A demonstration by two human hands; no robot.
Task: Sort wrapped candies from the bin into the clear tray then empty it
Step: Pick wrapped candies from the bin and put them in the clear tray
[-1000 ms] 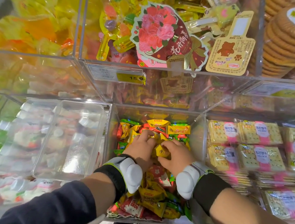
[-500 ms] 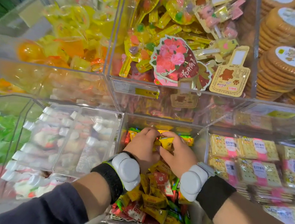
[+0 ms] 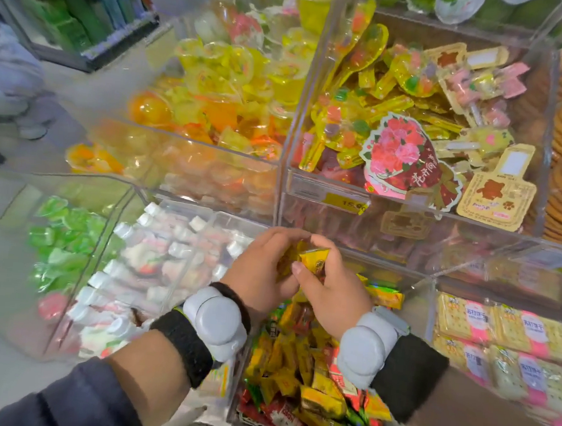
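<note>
Two bare hands meet above a clear bin (image 3: 418, 284) of wrapped candies (image 3: 310, 383) at about six o'clock in the view. The left hand (image 3: 261, 271) and right hand (image 3: 330, 294) both have their fingers curled closed around a small bunch of yellow wrapped candies (image 3: 312, 262), lifted clear of the pile.

The task looks to be at an early stage. The clear tray (image 3: 218, 221) lies at nine o'clock from the hands, resting on top of the neighbouring bin of white-capped sweets (image 3: 134, 268). No sorted candy can be made out inside it, though blur and its transparency make that uncertain. The bin below the hands remains heaped with yellow, red and green wrappers, so most sorting and the emptying appear to be left.

At three o'clock, another compartment holds flat cracker packets (image 3: 498, 334) with pink labels. At twelve o'clock, an upper bin holds lollipops and a flower-printed card (image 3: 402, 155). At eleven o'clock sit orange and yellow jelly cups (image 3: 222, 84), and green wrapped sweets (image 3: 66, 229) lie far left.
</note>
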